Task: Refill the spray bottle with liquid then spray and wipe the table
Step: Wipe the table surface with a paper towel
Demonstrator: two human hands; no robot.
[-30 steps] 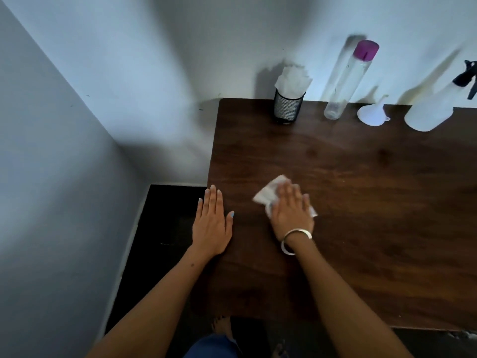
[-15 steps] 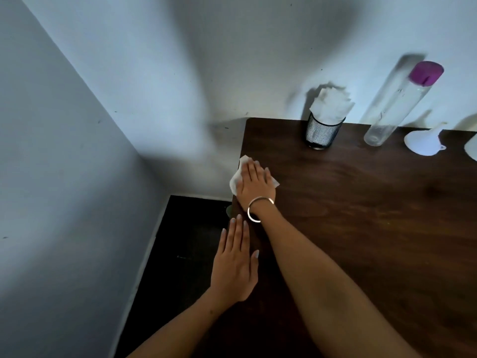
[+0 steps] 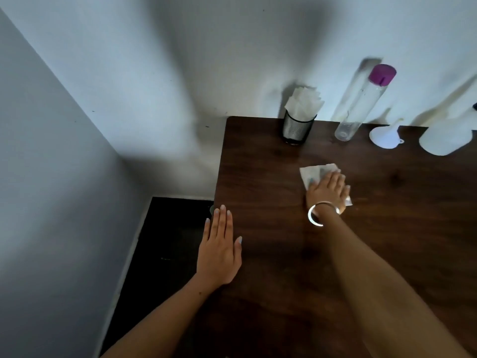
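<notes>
Flat and spread, the left hand (image 3: 219, 248) rests on the left edge of the dark brown wooden table (image 3: 387, 254), its fingers straight and holding nothing; further right, the right hand (image 3: 326, 189), a silver bangle (image 3: 321, 211) at its wrist, presses a crumpled white paper tissue (image 3: 313, 171) against the surface with straight fingers, well in from the left edge and towards the back. Most of the tissue lies under the palm, with a flap showing beyond the fingertips and slightly to their left, so the unwiped run probably lies to the right, and the right hand is the nearer one for it. Along the back edge stand a black mesh cup of white napkins (image 3: 298, 125), a tall clear bottle with a purple cap (image 3: 361, 107), a small white plastic funnel (image 3: 386, 136), and, cut off by the frame, what seems to be the translucent white spray bottle (image 3: 449, 135).
</notes>
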